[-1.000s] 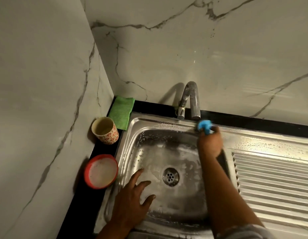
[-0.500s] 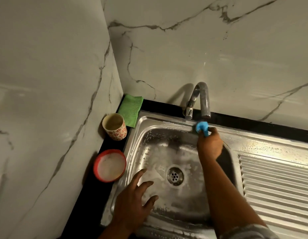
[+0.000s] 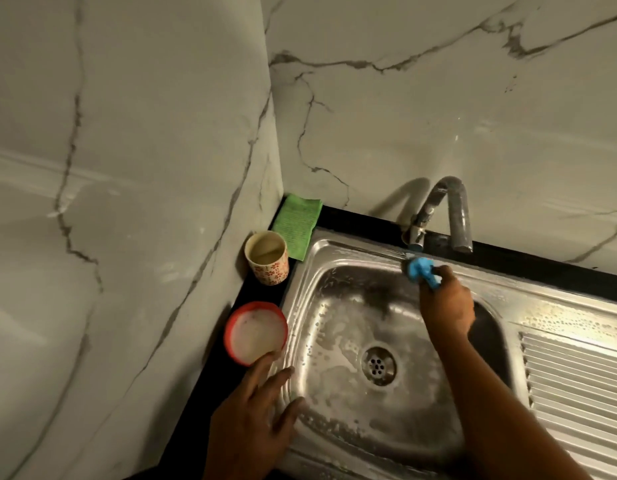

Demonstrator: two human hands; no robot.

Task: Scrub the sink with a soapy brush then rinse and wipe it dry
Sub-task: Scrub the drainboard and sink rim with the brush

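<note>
Over the soapy sink (image 3: 334,245), right hand (image 3: 447,306) grips a blue brush (image 3: 419,268).

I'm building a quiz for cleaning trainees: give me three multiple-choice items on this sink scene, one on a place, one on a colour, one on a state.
1. Where does the folded green cloth lie?
A) in the basin
B) on the black counter, in the wall corner behind the floral-patterned cup
C) on the drainboard

2. What colour is the plastic brush that the right hand grips?
A) blue
B) yellow
C) white

3. How is the basin of the stainless steel sink?
A) dry and spotless
B) filmed with suds
C) full of water

Answers: B, it sits in the corner by the cup; A, blue plastic shows above the fist; B, foam rings the drain.
</note>
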